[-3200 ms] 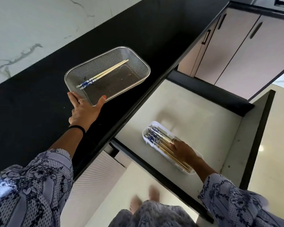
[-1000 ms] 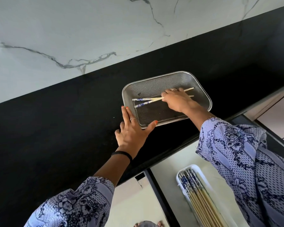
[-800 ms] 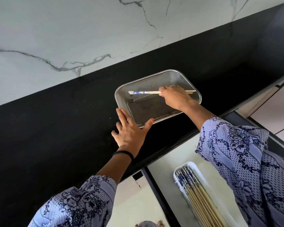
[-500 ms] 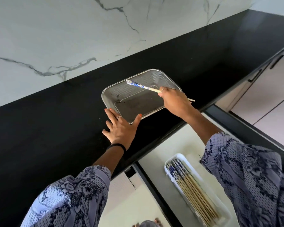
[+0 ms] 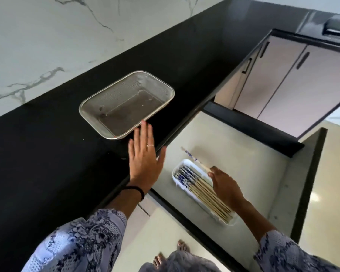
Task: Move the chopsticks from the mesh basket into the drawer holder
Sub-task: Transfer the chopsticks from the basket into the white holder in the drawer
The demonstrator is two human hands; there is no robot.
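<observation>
The worktop (image 5: 47,163) now carries an emptied mesh basket (image 5: 126,91), touched by the flat, open fingers (image 5: 143,132) of the left hand (image 5: 144,160); the last chopsticks (image 5: 194,159) have been carried over the drawer holder (image 5: 230,221), pinched in the right hand (image 5: 226,185); only release is judged outstanding.

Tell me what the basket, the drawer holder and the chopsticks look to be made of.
Mesh basket: fine woven metal mesh, likely steel, with a shiny rim; see-through.
Drawer holder: smooth white, probably plastic, with rounded moulded corners.
Chopsticks: pale, matte shafts, wood or bamboo by the look, with blue-and-white patterned ends.
</observation>
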